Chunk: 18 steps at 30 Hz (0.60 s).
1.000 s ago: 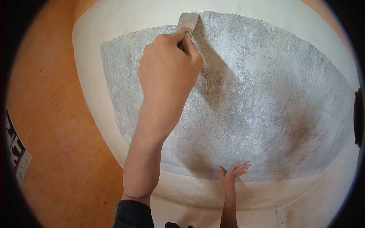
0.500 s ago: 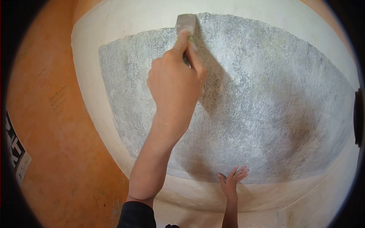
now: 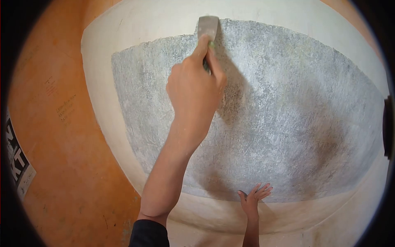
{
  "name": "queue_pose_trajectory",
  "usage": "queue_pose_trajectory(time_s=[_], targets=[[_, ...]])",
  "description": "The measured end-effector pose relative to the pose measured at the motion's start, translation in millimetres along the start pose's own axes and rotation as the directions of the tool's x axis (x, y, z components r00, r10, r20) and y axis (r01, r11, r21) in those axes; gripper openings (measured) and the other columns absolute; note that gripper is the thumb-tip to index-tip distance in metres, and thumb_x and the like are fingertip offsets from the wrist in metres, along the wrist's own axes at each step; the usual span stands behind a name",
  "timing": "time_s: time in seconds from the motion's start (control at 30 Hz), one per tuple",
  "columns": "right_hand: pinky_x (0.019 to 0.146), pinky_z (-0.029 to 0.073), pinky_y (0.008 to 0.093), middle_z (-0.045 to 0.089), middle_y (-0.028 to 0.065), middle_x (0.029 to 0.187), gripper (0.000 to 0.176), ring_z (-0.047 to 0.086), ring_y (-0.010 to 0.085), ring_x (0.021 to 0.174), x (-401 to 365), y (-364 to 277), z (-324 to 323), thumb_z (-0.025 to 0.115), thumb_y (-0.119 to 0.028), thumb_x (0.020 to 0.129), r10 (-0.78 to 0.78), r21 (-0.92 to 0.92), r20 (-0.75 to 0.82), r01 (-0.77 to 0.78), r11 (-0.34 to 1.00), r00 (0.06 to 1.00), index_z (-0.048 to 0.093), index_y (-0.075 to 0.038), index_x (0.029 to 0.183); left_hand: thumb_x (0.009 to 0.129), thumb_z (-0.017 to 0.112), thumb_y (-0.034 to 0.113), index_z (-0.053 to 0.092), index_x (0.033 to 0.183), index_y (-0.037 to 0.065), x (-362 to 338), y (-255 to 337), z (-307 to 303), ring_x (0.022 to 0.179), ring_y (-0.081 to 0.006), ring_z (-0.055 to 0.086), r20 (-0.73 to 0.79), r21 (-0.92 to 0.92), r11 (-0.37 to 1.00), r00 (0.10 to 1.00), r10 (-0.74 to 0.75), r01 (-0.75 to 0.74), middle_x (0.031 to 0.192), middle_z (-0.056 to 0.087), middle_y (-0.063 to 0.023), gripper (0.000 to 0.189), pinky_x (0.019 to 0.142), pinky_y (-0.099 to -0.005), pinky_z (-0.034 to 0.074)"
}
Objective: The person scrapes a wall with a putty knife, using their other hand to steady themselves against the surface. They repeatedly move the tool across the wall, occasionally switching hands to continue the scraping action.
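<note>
My left hand point(image 3: 195, 88) is closed around a putty knife point(image 3: 208, 26), one finger stretched along its broad metal blade. A bit of green handle shows between the fingers; most of it is hidden. The blade lies at the upper edge of a rough grey patch point(image 3: 279, 111), where it borders the white wall surface point(image 3: 156, 22). Lower down, my right hand point(image 3: 252, 201) is spread with its fingers apart at the patch's bottom edge. It appears to rest against the wall, holding nothing I can see.
An orange wall point(image 3: 66, 156) with faint handwriting stands to the left. A black-and-white poster with large letters point(image 3: 18, 162) is at the far left. A dark object point(image 3: 387, 127) juts in at the right edge. Below the patch runs a pale curved band point(image 3: 197, 216).
The view has shifted slightly, so the wall sits a little lower and to the right. My left hand and the putty knife have moved slightly right along the patch's top edge.
</note>
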State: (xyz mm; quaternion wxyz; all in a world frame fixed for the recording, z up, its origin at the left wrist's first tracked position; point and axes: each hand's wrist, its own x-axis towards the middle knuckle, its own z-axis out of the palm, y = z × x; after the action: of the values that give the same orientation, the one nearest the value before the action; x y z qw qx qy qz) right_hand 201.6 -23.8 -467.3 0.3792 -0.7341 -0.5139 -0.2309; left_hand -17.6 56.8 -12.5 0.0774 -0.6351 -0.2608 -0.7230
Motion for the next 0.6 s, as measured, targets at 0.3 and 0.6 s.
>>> queue_pose_trajectory(time_s=[0.3,0.6], targets=[[0.107,-0.018,0.0709,-0.03,0.0357,0.154,0.108,-0.031,0.0564,0.14,-2.3,2.7,-0.3,0.056,-0.056,0.096,0.004,0.006,0.03,-0.004,1.0,1.0,-0.018,-0.008,0.156,0.097,0.054,0.013,0.069,0.121,0.006,-3.1,10.2,12.5,0.042,-0.0223,0.06,-0.015,-0.017,1.0,1.0,0.019,-0.019,0.053,0.062,-0.0126,0.029,0.041,-0.0339,0.044],[0.108,-0.018,0.0702,-0.028,0.0358,0.155,0.107,-0.03,0.0559,0.141,-8.7,12.9,0.5,0.057,-0.056,0.095,0.001,-0.006,0.074,0.0,1.0,0.997,-0.016,-0.007,0.157,0.098,0.056,0.013,0.07,0.122,0.001,-8.5,13.2,-0.4,0.046,-0.0104,0.053,0.107,-0.041,0.996,0.992,-0.07,0.075,0.06,0.064,-0.0131,0.03,0.046,-0.0283,0.039]])
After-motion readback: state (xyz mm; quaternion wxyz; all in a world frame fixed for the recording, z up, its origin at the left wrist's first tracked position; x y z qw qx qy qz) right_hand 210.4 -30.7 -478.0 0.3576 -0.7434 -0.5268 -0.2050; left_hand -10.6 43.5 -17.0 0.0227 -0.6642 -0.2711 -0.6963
